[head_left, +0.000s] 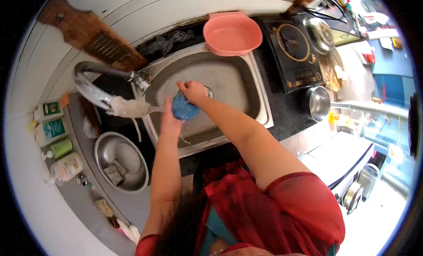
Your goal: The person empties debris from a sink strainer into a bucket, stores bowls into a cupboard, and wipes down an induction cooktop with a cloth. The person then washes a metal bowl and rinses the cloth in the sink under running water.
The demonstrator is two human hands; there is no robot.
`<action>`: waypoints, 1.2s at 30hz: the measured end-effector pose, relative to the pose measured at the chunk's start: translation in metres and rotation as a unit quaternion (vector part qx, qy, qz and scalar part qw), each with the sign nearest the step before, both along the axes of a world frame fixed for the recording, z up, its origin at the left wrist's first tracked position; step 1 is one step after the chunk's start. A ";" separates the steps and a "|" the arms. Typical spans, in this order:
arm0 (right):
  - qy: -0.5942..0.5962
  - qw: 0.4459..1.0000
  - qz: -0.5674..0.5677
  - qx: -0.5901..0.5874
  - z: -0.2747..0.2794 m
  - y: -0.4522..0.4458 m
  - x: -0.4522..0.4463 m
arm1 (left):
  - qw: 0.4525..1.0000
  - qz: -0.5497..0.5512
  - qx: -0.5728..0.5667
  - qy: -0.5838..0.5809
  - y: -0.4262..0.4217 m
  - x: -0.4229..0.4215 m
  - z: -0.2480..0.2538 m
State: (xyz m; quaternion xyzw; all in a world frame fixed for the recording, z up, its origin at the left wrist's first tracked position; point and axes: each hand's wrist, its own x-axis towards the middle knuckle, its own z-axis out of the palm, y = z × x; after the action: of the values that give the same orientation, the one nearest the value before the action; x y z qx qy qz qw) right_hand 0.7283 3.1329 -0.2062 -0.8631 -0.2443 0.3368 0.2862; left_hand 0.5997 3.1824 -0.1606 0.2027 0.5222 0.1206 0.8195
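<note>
Over the steel sink [263, 104], a round blue thing with a mesh-like surface, looking like a scrubber [186, 108], is between my two hands. My right hand [194, 92] grips its upper side with bent fingers. Against its left side is my left hand [170, 118], somewhat smeared by motion, its fingers partly hidden. Just left of the hands, the curved faucet [90, 86] ends in a pale cloth [128, 107] tied round its spout. Water seems to run from the cloth toward my left hand.
A pink basin [232, 33] rests on the sink's back edge. To the right are an induction cooker [296, 58] and a saucepan [318, 104]. A steel bowl [132, 146] sits at left, near several bottles [53, 129]. A wooden board [83, 29] leans on the wall.
</note>
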 end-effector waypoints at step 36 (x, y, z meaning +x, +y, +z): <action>-0.009 0.863 0.370 0.343 0.100 -0.045 -0.041 | 0.967 -0.090 -0.106 -0.214 0.029 -0.041 -0.075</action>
State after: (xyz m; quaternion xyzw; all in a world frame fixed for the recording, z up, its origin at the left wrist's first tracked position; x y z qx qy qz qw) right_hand 0.6872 3.0878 -0.1060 -0.5596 -0.6486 0.3049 0.4163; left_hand 0.5590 3.2118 -0.2355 0.1307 0.3242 0.0312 0.9364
